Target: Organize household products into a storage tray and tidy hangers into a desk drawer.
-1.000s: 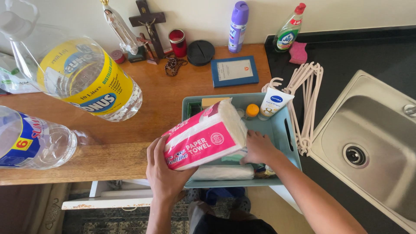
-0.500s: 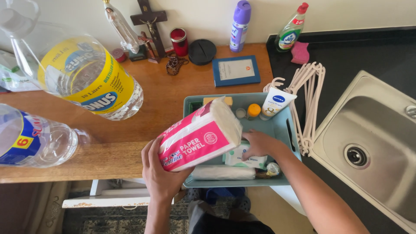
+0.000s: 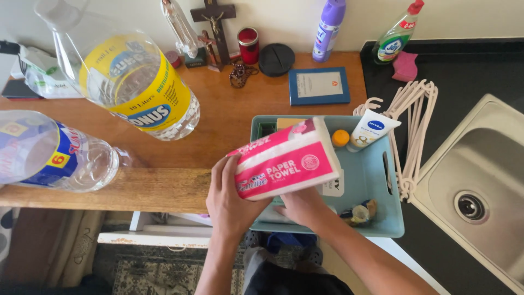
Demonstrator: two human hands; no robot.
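pack: pink-and-white paper towel pack (image 3: 284, 164), held up tilted over the left part of the teal bin (image 3: 394, 221), not resting on anything
left hand: left hand (image 3: 232, 199) cups the pack's lower left end, fingers (image 3: 219, 170) wrapped up the side, thumb under; holding it
right hand: right hand (image 3: 303, 207) under the pack, inside the bin, mostly hidden; cannot tell if its fingers grip anything or just prop the pack from below
handling, judged: light, bulky, soft; plastic wrap likely a bit slippery and dents under squeeze; not fragile
where to hold, judged: both short ends or a palm under the long side; one-end grip lets the far end sag
bin: sits at the bench (image 3: 164, 186) edge, partly over the black counter
in bin: white lotion tube (image 3: 371, 130) leaning on the far rim, small orange round thing (image 3: 340, 137), crumpled wrapper (image 3: 360, 212) near front
nearby: white hangers (image 3: 415, 120) right of the bin, steel sink (image 3: 480, 196) further right
bench left: two big clear water jugs, yellow label (image 3: 136, 87) and blue label (image 3: 49, 150), well apart from the pack
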